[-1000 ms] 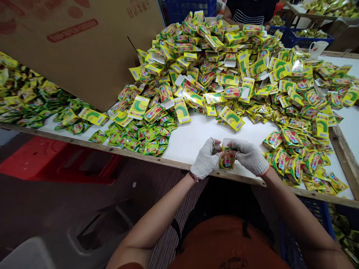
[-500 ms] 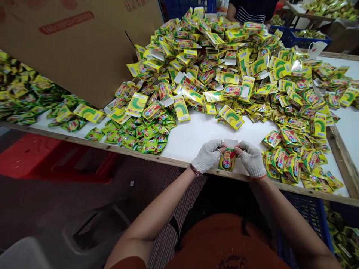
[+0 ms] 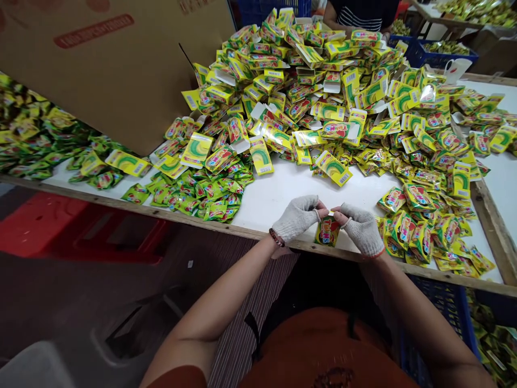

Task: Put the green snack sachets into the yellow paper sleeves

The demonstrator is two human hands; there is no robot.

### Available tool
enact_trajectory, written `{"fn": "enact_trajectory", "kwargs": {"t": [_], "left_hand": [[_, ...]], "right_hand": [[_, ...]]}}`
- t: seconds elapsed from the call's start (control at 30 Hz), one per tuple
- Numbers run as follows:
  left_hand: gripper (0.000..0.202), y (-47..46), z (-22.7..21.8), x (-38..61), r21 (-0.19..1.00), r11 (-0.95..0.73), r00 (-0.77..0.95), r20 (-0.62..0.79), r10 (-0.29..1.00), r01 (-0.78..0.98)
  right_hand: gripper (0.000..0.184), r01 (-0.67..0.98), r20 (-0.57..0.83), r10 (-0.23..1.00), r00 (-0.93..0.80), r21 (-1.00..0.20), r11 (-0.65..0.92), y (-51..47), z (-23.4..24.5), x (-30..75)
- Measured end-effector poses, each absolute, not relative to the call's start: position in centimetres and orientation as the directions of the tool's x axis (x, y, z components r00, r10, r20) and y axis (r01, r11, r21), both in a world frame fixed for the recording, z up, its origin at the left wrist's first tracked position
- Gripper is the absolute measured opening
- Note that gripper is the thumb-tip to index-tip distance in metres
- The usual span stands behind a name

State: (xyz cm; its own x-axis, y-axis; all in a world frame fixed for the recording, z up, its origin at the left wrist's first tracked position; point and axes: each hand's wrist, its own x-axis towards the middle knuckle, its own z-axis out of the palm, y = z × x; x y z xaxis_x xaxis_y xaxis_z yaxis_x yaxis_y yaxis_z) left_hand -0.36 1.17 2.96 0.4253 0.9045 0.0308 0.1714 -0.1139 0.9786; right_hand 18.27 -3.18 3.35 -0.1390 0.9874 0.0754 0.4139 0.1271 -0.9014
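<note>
One rectangular yellow-green cardboard box [image 3: 326,233], its top flap [image 3: 332,213] partly hidden, is pinched between the white-knit-gloved left hand [image 3: 299,217] and right hand [image 3: 359,227].

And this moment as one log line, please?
left hand: at top of small box; right hand: same end; green packets: left of box; box heap: beyond hands

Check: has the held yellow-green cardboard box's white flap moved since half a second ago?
Yes: the white flap swung toward the near brown wooden table edge; only a sliver shows now.
</note>
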Motion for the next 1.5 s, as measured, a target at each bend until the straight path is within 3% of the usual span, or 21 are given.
{"fn": "enact_trajectory", "kwargs": {"t": [0.17, 0.37, 0.43, 0.57, 0.63, 0.77, 0.9, 1.03, 1.17, 1.27, 1.37, 1.5], "left_hand": [[0.018, 1.6, 3.2, -1.0, 0.947, -0.219, 0.492, 0.079, 0.867, 0.234], [0.017, 0.2, 2.6, -1.7, 0.852, -0.501, 0.549, 0.350, 0.759, 0.150], [0.016, -0.1, 2.4, -1.7, 0.846, -0.507, 0.525, 0.359, 0.772, 0.167], [0.015, -0.1, 2.1, -1.5, 0.849, -0.478, 0.501, 0.319, 0.804, 0.226], [0.015, 0.0, 2.0, -1.5, 0.858, -0.465, 0.496, 0.313, 0.810, 0.219], [0.015, -0.1, 2.0, -1.6, 0.860, -0.481, 0.503, 0.343, 0.794, 0.173], [0.018, -0.5, 2.0, -1.5, 0.841, -0.529, 0.524, 0.400, 0.751, 0.117], [0.014, -0.9, 1.3, -1.3, 0.827, -0.552, 0.481, 0.442, 0.757, 0.109], [0.011, -1.4, 0.4, -1.5, 0.799, -0.584, 0.435, 0.479, 0.763, 0.145], [0.013, -1.7, 0.0, -1.5, 0.808, -0.548, 0.423, 0.427, 0.799, 0.218], [0.019, -1.8, 0.4, -0.9, 0.862, -0.412, 0.382, 0.288, 0.878, 0.297], [0.042, -1.6, 2.0, 1.3, 0.976, -0.139, 0.305, 0.083, 0.949, 0.167]], "right_hand": [[0.030, 0.418, 0.050, 0.991, -0.123, -0.903, 0.098, -2.8, 2.8, 18.8], [0.028, 0.425, 0.304, 0.872, -0.384, -0.780, 0.459, -3.7, 2.3, 20.1], [0.029, 0.455, 0.253, 0.894, -0.370, -0.789, 0.412, -3.8, 2.8, 20.1], [0.031, 0.478, 0.003, 0.959, -0.283, -0.867, 0.143, -3.2, 4.0, 19.7], [0.032, 0.466, -0.023, 0.963, -0.268, -0.878, 0.109, -2.9, 4.1, 19.5], [0.027, 0.515, 0.182, 0.942, -0.283, -0.800, 0.309, -3.6, 2.8, 19.6], [0.040, 0.519, 0.349, 0.854, -0.385, -0.683, 0.513, -4.7, 1.2, 20.1], [0.042, 0.526, 0.371, 0.847, -0.381, -0.666, 0.529, -4.9, 0.6, 20.0], [0.037, 0.504, 0.315, 0.901, -0.297, -0.750, 0.429, -5.4, 0.6, 18.8], [0.039, 0.432, 0.265, 0.941, -0.213, -0.838, 0.334, -5.8, 0.1, 17.7], [0.049, 0.374, 0.205, 0.970, -0.134, -0.895, 0.241, -6.1, -0.3, 17.1], [0.062, 0.303, 0.208, 0.971, 0.115, -0.939, 0.165, -7.4, 1.9, 20.1]]}}
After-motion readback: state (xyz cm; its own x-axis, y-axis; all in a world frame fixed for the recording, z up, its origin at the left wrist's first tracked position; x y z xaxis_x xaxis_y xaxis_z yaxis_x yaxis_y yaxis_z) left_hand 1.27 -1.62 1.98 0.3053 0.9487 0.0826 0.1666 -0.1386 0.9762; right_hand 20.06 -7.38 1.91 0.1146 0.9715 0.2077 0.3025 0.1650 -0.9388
